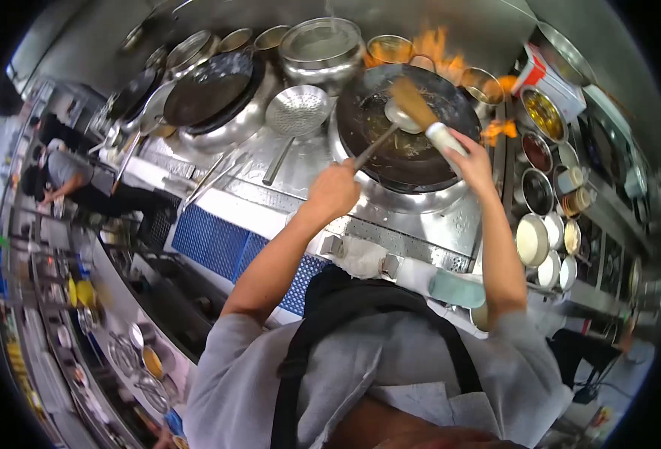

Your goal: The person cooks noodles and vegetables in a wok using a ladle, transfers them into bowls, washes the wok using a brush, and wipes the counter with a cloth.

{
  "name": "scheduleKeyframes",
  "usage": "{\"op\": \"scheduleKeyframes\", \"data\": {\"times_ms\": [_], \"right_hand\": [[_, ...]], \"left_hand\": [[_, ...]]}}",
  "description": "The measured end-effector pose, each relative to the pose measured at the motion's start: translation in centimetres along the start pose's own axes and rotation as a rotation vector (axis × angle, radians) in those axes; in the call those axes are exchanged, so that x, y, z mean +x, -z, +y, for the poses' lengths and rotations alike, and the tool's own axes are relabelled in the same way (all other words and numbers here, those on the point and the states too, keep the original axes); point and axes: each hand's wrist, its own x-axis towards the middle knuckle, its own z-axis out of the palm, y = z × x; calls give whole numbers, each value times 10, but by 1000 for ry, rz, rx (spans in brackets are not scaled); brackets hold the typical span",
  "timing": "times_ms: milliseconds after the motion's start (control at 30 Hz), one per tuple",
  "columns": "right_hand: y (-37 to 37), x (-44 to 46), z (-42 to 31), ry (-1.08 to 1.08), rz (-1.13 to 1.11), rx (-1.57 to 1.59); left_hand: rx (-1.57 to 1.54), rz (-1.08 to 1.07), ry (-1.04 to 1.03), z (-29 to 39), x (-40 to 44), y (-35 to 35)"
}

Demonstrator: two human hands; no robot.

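Note:
My left hand (335, 191) is wrapped round the handle of a metal ladle (387, 138), whose bowl is inside a dark wok (450, 112) on the burner. With my right hand (471, 161) I grip the white-wrapped handle of a wok brush (414, 105). Its tan bristles point up and left, crossing over the ladle's bowl. Whether the bristles touch the ladle is hard to tell. Some wet residue and thin scraps lie in the wok. Left of the wok, a perforated skimmer (298, 111) rests on the steel stove top.
Flames (437, 49) rise behind the wok and at its right edge. A second wok (214, 90) sits at left, beside a lidded steel pot (321, 46). Bowls of sauce and seasonings, including a white-filled container (532, 241), line the right side. Co-workers (76, 176) stand far left.

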Motion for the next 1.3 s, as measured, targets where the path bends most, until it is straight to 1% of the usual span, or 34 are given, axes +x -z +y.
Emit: {"op": "scheduleKeyframes", "data": {"times_ms": [67,100,167,200,300,333,400,467,500,533,600,633,700,733,767,867,933,967,1000,1067,1100,1133,1167,1233,1267,1300], "right_hand": [[-13,33,-2,-14,-116,-224],[-16,53,11,-63,-262,-372],[-6,83,3,-145,-319,-616],[2,91,-2,-65,-334,-766],[-9,70,-41,173,-152,-857],[-16,63,-27,309,-93,-818],[-13,73,-10,100,-359,-718],[-1,94,1,128,-282,-809],[-11,92,7,218,-85,-829],[-23,81,-5,159,-35,-861],[-33,61,-11,185,-64,-747],[-34,65,3,146,-251,-705],[-31,64,0,1,-225,-655],[-21,69,-14,-61,-209,-636],[-16,61,-49,-143,-162,-599],[2,23,-82,0,-137,-387],[12,-17,-105,142,-167,-221],[13,-36,-110,239,-165,-248],[16,-47,-121,74,-292,-226],[4,-43,-69,17,-273,-165],[8,-32,-61,-43,-230,-286],[11,-24,-57,-100,-186,-406],[13,-21,-58,-141,-114,-439],[24,-37,-86,-73,-81,-240],[26,-51,-95,-44,-70,-140],[21,-60,-89,138,-97,-149]], "left_hand": [[41,28,48,3,-6,19],[37,56,41,0,-11,25],[18,103,37,-4,-23,28],[14,100,37,-6,-25,28],[-14,100,40,-12,-27,19],[-11,101,34,-13,-25,21],[2,104,28,-12,-26,26],[-20,107,4,-7,-30,29],[-35,117,-6,-5,-27,31],[-9,128,-12,-3,-24,31],[46,129,-16,-2,-24,26],[41,126,-13,-1,-25,22],[34,132,-6,-2,-20,19],[14,142,15,-1,-16,15],[-6,150,38,-2,-14,10],[-94,172,83,-3,-4,-3],[-132,193,100,-7,5,-9],[-134,206,104,-11,10,-11],[-135,217,106,-13,14,-12],[-332,62,233,-22,19,-9],[-429,-14,296,-23,19,-9],[-452,-10,293,-25,16,-14],[-474,2,287,-28,16,-17],[-520,18,271,-26,19,-17],[-650,-14,336,-25,19,-17],[-778,-47,394,-24,23,-15]]}}
